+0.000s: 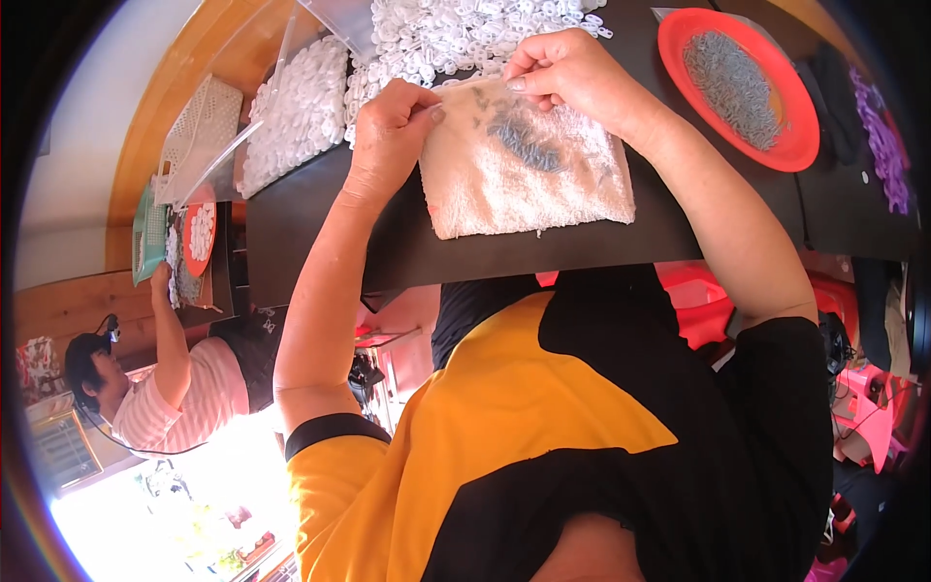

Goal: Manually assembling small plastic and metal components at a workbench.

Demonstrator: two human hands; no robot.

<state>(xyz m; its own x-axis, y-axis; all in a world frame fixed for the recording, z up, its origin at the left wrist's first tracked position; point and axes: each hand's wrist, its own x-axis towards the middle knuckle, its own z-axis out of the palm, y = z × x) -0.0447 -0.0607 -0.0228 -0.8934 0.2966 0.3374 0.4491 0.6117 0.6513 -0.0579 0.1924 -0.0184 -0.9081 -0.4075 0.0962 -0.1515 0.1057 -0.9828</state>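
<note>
Cloth and hands on a dark table [320, 228], with the cloth's centre as the hub of the dial and 12 o'clock at the top of the view. The pale cloth [514, 206] lies flat near the table's front edge; its longer axis runs roughly from 9 to 3 o'clock. On it, slightly toward 1 o'clock, rests a loose cluster of small grey pieces [526, 145], elongated from about 10 to 4 o'clock; the direction of each single piece is too small to tell.

The left hand [393, 121] stands at 10 o'clock, its thumb and forefinger drawn together in a pinch at the cloth's corner. The right hand [574, 78] reaches in at 1 o'clock, thumb and forefinger likewise brought together at the upper edge, the other fingers curled. Whether either pinch encloses fabric or a small part cannot be told.

Beyond, a heap of white plastic pieces [436, 39] spreads from 11 to 12 o'clock; a red plate [802, 141] of grey pieces lies at 2 o'clock.
</note>
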